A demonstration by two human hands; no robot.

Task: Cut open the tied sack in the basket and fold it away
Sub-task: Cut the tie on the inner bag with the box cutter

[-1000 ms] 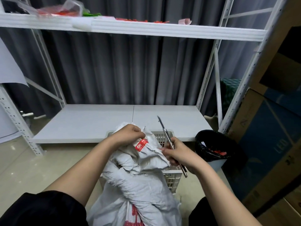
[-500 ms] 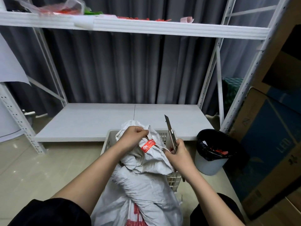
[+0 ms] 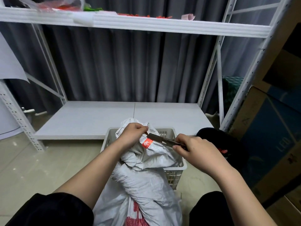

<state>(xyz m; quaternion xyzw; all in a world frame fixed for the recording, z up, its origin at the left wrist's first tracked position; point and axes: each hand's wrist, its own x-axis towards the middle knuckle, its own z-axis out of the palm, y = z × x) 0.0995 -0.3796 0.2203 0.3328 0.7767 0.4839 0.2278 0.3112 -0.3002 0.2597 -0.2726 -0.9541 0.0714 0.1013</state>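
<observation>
Pale tiled floor (image 3: pixel 40 168), person crouched over it. Nearest: white woven sack (image 3: pixel 143 185), crumpled, red print low down, draped over near rim of white slotted basket (image 3: pixel 172 175). Left hand (image 3: pixel 132 136) grips bunched neck; red tag (image 3: pixel 147 143) just beside. Right hand (image 3: pixel 195 150) curled round utility knife (image 3: pixel 161 139), blade tip at tie. Judgement: cut just starting; neck tied, opening and folding left. Far: empty low shelf (image 3: pixel 114 118), grey curtain (image 3: pixel 122 67).

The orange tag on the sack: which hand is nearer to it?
The left. The left hand grips the bunched sack top just above-left of the orange tag. The right hand holds the knife farther right; only the blade reaches toward it.
</observation>
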